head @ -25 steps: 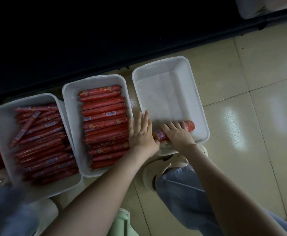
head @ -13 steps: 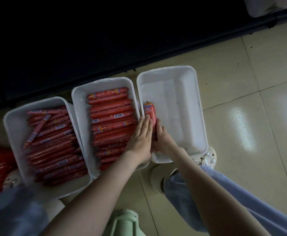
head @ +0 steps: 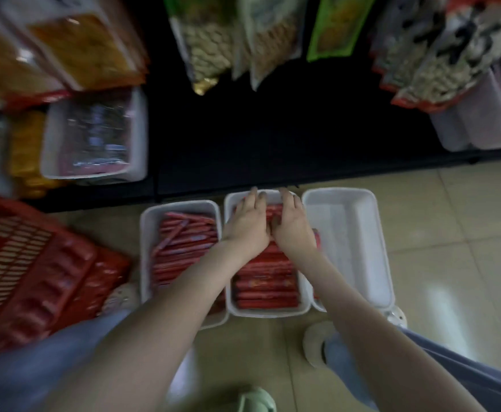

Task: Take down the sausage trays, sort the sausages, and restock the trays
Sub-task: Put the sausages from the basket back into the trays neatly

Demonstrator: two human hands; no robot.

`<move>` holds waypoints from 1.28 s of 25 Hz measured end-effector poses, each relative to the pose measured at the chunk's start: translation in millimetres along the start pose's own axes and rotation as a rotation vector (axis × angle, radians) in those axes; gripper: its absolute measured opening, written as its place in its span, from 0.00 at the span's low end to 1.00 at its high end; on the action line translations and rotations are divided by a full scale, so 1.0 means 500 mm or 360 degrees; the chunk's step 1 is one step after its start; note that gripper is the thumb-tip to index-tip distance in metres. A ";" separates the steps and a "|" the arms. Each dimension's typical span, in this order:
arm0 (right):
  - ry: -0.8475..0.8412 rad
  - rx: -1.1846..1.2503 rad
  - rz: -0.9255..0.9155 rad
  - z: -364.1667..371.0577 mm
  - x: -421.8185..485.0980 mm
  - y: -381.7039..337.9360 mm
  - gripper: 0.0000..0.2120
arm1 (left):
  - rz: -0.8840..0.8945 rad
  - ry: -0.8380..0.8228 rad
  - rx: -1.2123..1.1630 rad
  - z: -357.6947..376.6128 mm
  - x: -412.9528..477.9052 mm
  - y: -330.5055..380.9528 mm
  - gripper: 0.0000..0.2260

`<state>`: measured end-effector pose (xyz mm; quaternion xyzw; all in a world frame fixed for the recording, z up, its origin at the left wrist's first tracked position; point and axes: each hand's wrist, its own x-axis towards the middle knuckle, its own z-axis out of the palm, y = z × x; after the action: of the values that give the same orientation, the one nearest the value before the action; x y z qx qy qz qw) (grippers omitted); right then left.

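Where red sausages (head: 265, 281) fill middle tray (head: 268, 314), long axes run left-right | left hand (head: 247, 224), right hand (head: 293, 228): flat, fingers straight, on sausages | tray: white, rectangular

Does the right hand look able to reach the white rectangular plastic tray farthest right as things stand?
Probably yes. The right hand rests flat on the red wrapped sausages in the middle white tray, gripping nothing, and the rightmost white tray sits right beside it, open-topped, with nothing in between.

The left grip (head: 247, 226) and right grip (head: 292, 227) lie side by side, fingers seemingly flat, on the sausages (head: 265, 281) in the middle tray (head: 267, 313).
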<state>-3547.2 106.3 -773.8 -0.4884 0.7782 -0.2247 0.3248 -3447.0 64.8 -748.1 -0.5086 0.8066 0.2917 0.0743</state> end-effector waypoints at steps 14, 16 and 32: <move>-0.0677 -0.0313 -0.1066 0.584 -0.175 -0.750 0.27 | -0.1046 0.0681 -0.0166 -0.206 -0.505 -0.824 0.27; -0.0931 -0.0407 -0.0969 0.716 -0.187 -0.736 0.28 | -0.1330 0.0508 -0.0396 -0.094 -0.529 -0.913 0.29; -0.1280 -0.1658 -0.1274 1.072 -0.045 -0.537 0.51 | -0.1728 0.0296 -0.0800 0.200 -0.394 -1.054 0.44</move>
<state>-2986.6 -4.0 -957.3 -0.8667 0.3695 0.2653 0.2047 -2916.4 108.0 -956.1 -0.8730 0.3412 0.3480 0.0194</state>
